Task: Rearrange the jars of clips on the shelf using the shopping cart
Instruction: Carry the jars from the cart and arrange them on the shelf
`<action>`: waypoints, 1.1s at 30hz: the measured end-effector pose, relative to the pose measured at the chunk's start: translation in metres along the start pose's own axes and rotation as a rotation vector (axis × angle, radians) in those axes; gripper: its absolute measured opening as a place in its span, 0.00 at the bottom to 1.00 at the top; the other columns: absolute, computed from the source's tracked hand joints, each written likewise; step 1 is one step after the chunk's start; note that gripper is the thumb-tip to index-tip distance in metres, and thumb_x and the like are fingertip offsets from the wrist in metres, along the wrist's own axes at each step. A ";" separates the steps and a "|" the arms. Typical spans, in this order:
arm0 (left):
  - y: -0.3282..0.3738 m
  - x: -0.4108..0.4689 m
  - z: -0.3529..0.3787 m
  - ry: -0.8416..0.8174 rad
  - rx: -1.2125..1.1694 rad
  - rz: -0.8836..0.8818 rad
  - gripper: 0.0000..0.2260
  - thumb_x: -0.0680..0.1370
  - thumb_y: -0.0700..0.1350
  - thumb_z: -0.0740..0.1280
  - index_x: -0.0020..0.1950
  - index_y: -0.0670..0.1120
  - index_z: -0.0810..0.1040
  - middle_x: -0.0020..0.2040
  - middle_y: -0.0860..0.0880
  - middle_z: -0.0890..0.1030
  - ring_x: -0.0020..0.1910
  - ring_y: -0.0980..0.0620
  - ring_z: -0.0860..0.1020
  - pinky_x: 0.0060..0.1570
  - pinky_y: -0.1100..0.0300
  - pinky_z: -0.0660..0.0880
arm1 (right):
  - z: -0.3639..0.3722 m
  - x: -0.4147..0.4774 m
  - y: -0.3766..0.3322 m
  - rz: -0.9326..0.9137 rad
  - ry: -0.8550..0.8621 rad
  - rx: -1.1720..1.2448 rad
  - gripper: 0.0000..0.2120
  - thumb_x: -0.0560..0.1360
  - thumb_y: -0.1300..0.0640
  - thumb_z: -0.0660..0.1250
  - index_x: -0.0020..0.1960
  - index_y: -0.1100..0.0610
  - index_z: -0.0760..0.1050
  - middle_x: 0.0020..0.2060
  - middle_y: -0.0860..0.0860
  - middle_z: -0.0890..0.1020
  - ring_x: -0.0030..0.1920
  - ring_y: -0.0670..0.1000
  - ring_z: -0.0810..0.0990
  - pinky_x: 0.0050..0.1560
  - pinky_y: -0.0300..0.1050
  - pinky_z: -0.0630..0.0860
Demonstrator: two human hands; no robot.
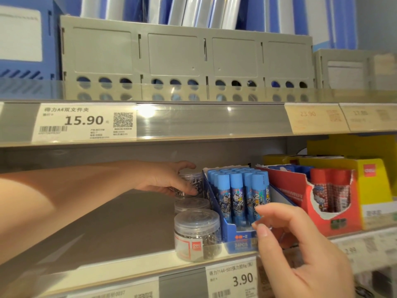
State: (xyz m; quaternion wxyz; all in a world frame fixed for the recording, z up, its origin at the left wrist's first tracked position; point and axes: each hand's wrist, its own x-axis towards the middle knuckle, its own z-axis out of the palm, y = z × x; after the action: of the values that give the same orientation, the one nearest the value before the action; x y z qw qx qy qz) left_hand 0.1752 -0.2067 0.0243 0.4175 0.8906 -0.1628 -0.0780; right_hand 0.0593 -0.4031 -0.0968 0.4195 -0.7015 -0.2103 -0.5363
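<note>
While left hand point(163, 179) grips rear clip jar point(194, 180), front jar point(197, 233) full of clips, right hand point(300, 250) loosely curled, empty.

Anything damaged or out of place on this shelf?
The red box, right of the blue glue stick box, has a ragged, torn cardboard front. Nothing looks spilled. The front jar stands upright, and the left hand grips the back jar.
</note>
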 end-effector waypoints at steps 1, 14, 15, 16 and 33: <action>0.000 0.000 0.001 0.002 -0.003 0.002 0.36 0.70 0.35 0.73 0.72 0.53 0.61 0.67 0.44 0.68 0.62 0.46 0.72 0.65 0.48 0.69 | -0.001 0.001 -0.002 -0.010 0.005 -0.012 0.13 0.67 0.44 0.57 0.49 0.33 0.71 0.39 0.37 0.80 0.34 0.42 0.75 0.33 0.30 0.69; 0.004 -0.030 -0.004 0.165 0.206 0.109 0.41 0.64 0.51 0.76 0.71 0.60 0.58 0.66 0.48 0.67 0.62 0.53 0.69 0.60 0.58 0.70 | -0.015 -0.002 -0.027 -0.085 0.070 -0.033 0.09 0.69 0.49 0.59 0.47 0.38 0.71 0.40 0.38 0.78 0.37 0.37 0.74 0.39 0.22 0.67; 0.003 -0.035 -0.004 0.164 0.209 0.115 0.41 0.62 0.53 0.75 0.70 0.61 0.59 0.65 0.49 0.68 0.62 0.53 0.69 0.60 0.59 0.71 | -0.017 -0.003 -0.029 -0.083 0.068 -0.026 0.09 0.68 0.49 0.59 0.47 0.38 0.71 0.40 0.38 0.78 0.37 0.36 0.74 0.39 0.23 0.67; 0.003 -0.040 -0.004 0.168 0.210 0.115 0.40 0.60 0.55 0.74 0.68 0.64 0.60 0.65 0.50 0.68 0.62 0.54 0.70 0.60 0.59 0.71 | -0.020 -0.004 -0.032 -0.079 0.066 -0.017 0.09 0.68 0.48 0.59 0.47 0.38 0.72 0.40 0.38 0.78 0.37 0.36 0.74 0.40 0.23 0.68; 0.027 -0.162 0.056 0.426 0.322 0.159 0.35 0.67 0.56 0.73 0.71 0.54 0.63 0.67 0.52 0.70 0.65 0.53 0.70 0.64 0.60 0.64 | -0.097 -0.060 -0.098 0.065 -0.084 0.016 0.10 0.68 0.45 0.58 0.49 0.39 0.71 0.45 0.37 0.78 0.42 0.36 0.76 0.42 0.20 0.65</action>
State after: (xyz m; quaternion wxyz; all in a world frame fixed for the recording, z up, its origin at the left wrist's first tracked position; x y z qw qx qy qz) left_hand 0.0021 -0.2053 0.0102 0.3001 0.9262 -0.1512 0.1711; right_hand -0.0898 -0.4179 -0.1097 0.4334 -0.7264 -0.2091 -0.4907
